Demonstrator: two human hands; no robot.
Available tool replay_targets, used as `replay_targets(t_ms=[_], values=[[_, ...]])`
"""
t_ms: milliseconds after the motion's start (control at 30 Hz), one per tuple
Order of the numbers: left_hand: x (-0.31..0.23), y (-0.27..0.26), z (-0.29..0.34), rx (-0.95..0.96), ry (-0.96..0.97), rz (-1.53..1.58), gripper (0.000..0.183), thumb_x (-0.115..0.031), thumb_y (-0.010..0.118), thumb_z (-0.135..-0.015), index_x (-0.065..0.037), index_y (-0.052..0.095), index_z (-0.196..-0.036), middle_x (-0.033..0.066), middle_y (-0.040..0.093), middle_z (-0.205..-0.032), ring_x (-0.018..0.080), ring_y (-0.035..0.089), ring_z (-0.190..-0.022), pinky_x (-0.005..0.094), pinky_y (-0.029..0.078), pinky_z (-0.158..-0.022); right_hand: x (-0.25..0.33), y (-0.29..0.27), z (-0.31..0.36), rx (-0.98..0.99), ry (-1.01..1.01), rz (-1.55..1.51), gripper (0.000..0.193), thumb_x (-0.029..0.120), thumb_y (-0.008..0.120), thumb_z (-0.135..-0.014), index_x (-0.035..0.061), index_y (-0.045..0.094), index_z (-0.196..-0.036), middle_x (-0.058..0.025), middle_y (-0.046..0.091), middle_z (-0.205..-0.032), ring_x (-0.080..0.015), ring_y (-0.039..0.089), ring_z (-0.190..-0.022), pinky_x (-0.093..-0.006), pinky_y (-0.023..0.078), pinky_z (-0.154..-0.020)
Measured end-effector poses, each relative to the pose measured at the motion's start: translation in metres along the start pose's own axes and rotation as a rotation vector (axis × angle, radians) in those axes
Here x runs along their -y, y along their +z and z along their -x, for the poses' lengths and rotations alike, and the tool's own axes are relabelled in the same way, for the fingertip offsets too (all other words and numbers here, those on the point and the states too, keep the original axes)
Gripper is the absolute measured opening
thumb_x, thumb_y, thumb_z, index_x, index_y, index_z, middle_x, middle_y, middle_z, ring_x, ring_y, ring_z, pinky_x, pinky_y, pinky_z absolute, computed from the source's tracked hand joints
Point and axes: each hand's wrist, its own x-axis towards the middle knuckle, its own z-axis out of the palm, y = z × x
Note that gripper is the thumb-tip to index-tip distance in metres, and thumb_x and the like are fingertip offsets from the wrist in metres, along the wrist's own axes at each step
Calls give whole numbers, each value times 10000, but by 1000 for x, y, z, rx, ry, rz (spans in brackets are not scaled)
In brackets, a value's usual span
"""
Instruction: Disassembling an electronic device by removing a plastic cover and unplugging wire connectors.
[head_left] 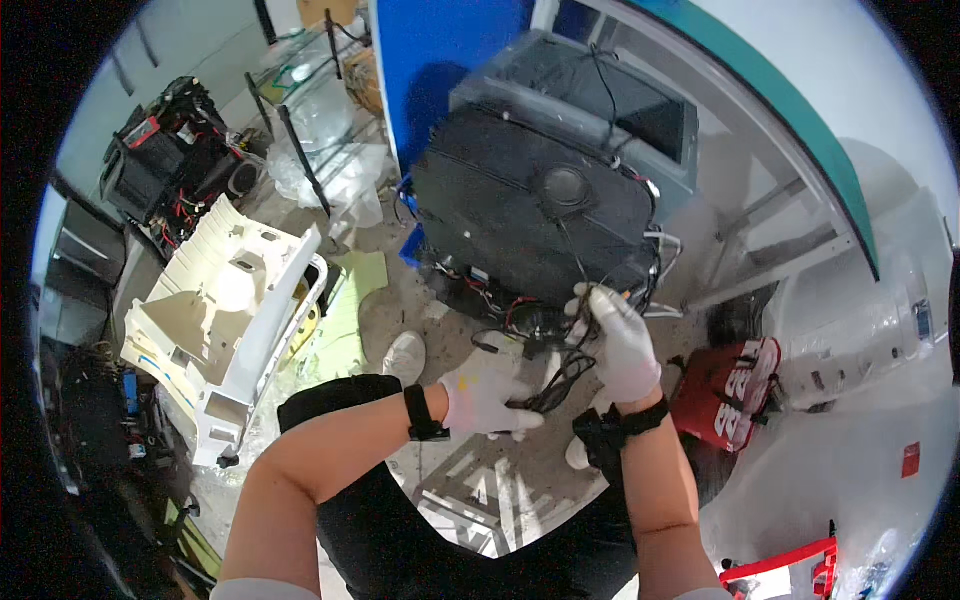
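Both my hands wear white gloves with dark bands at the wrists. My left hand (490, 398) is closed around the lower end of a looped bundle of black cable (572, 372). To the right and higher up, my right hand (622, 340) has its fingers bent at the upper part of the cable, against the near edge of a large black machine housing (530, 190). A round cap-like part (566, 186) sits on the housing. Red and dark wires (505, 310) show along its near lower edge. The right fingertips partly hide what they grip.
A cream plastic shell (235, 310) lies at left on green sheeting (360, 300). Beyond it stands a dark wired machine (175, 165). A red bag (725, 395) is right of my right hand. Behind the housing are a grey box (590, 90) and a blue panel (420, 60).
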Motion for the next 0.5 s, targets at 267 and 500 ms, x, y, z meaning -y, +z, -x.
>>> replay_targets(t_ms=[267, 500], values=[[-7, 4, -9, 388, -81, -296, 455, -438, 536, -851, -28, 617, -1031, 166, 637, -851, 307, 593, -837, 368, 449, -753, 37, -44, 37, 70, 28, -182, 441, 343, 512, -916, 11, 466, -1203, -55, 589, -888, -77, 390, -557, -289, 399, -563], [3, 4, -20, 353, -117, -266, 443, -439, 544, -856, -37, 628, -1023, 142, 644, -789, 242, 615, -748, 340, 463, -681, 1, -47, 41, 71, 190, -134, 292, 159, 434, -945, -44, 488, -1148, -15, 531, -825, -52, 368, -564, -212, 341, -539]])
